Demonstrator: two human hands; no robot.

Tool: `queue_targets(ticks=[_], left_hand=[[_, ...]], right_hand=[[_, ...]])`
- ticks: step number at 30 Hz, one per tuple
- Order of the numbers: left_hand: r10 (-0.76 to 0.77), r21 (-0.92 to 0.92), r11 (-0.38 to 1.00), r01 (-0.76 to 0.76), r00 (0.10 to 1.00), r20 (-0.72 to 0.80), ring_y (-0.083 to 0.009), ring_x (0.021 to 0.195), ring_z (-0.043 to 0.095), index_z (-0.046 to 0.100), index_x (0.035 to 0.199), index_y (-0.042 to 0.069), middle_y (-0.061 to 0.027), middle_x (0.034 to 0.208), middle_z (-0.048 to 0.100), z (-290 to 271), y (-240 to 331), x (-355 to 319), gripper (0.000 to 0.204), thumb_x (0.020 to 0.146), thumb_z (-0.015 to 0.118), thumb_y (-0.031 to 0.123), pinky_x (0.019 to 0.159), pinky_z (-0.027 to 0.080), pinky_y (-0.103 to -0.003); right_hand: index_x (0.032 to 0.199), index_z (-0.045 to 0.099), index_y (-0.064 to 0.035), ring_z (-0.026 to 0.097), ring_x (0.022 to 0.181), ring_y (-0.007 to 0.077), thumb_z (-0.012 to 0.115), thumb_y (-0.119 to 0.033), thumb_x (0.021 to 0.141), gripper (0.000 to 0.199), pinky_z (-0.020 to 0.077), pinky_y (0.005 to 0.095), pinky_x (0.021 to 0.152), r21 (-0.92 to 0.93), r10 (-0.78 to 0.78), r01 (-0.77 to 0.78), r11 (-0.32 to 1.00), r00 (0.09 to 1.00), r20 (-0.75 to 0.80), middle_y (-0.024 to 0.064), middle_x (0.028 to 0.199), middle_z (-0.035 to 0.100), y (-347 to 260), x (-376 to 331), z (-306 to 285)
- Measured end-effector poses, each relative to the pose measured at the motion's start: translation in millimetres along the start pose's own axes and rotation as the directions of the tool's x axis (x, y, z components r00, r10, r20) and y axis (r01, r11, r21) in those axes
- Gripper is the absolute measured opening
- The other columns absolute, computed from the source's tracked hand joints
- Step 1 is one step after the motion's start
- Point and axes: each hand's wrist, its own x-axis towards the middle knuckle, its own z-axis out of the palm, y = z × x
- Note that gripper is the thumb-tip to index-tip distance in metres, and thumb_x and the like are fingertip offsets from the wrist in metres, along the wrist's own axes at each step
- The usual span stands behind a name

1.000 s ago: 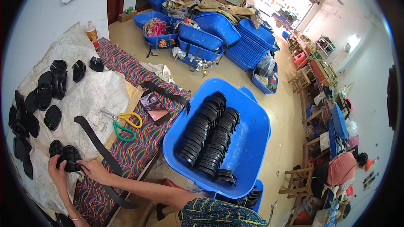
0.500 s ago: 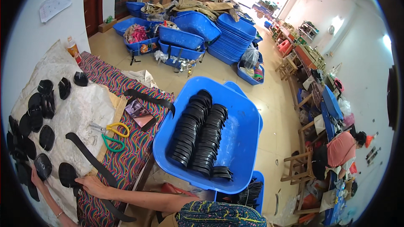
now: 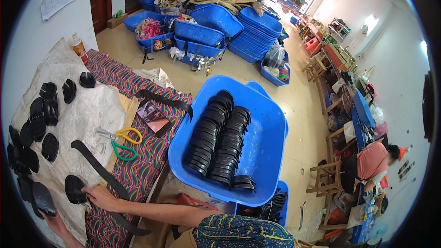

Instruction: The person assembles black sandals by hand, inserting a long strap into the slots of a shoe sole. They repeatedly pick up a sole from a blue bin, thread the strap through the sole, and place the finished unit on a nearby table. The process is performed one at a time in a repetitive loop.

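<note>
My left hand [image 3: 56, 222] comes up from the lower left edge with its fingers at the lower edge of a glossy black oval piece [image 3: 44, 197], which it holds tilted. My right hand [image 3: 102, 198] pinches the right edge of another black oval piece [image 3: 74, 188] lying on the whitish sheet [image 3: 108, 110]. Several similar black pieces [image 3: 50, 147] are spread and heaped on the left of the sheet. Between the right hand and the scissors [image 3: 123, 138], with one yellow and one green handle, runs a long black strap [image 3: 98, 167].
A large blue tub [image 3: 268, 156] holds two rows of stacked black pieces [image 3: 209, 133]. On the patterned cloth [image 3: 147, 170] lie a phone [image 3: 154, 118] and another black strap [image 3: 165, 104]. Blue tubs [image 3: 257, 32] are stacked at the back. A person [image 3: 371, 163] works at the right.
My left hand has lifted or tilted its black oval piece and shifted slightly down and right. The right hand stays at its piece, which sits a little higher. The view has shifted slightly.
</note>
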Motion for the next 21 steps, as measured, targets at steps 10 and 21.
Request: queue_targets(ticks=[10, 21], left_hand=[[-0.236, -0.119, 0.951, 0.284, 0.921, 0.311, -0.0241, 0.127, 0.049, 0.041, 0.143, 0.002, -0.0125, 0.14, 0.05, 69.5, 17.7, -164.2, 0.065, 0.097, 0.051, 0.047, 0.109, 0.036, -0.041], [-0.233, 0.121, 0.961, 0.248, 0.964, -0.128, -0.0224, 0.109, 0.058, 0.053, 0.124, 0.0, -0.0132, 0.121, 0.057, 121.2, 2.0, -236.5, 0.043, 0.098, 0.056, 0.034, 0.098, 0.045, -0.038]], right_hand=[[0.105, 0.062, 0.001, 0.062, 0.071, 0.0398, 0.057, -0.016, 0.093, 0.022, 0.0464, 0.0489, 0.064, 0.082, -0.081, 0.09, 0.993, 0.991, -0.104, 0.0233, 0.072, 0.061, -2.8, 4.1, 12.4], [0.094, 0.062, 0.0027, 0.062, 0.054, 0.0287, 0.05, -0.024, 0.098, 0.03, 0.0485, 0.0412, 0.054, 0.123, -0.015, -0.018, 0.992, 0.966, 0.257, 0.015, 0.062, 0.061, -20.4, 16.0, -16.6]])
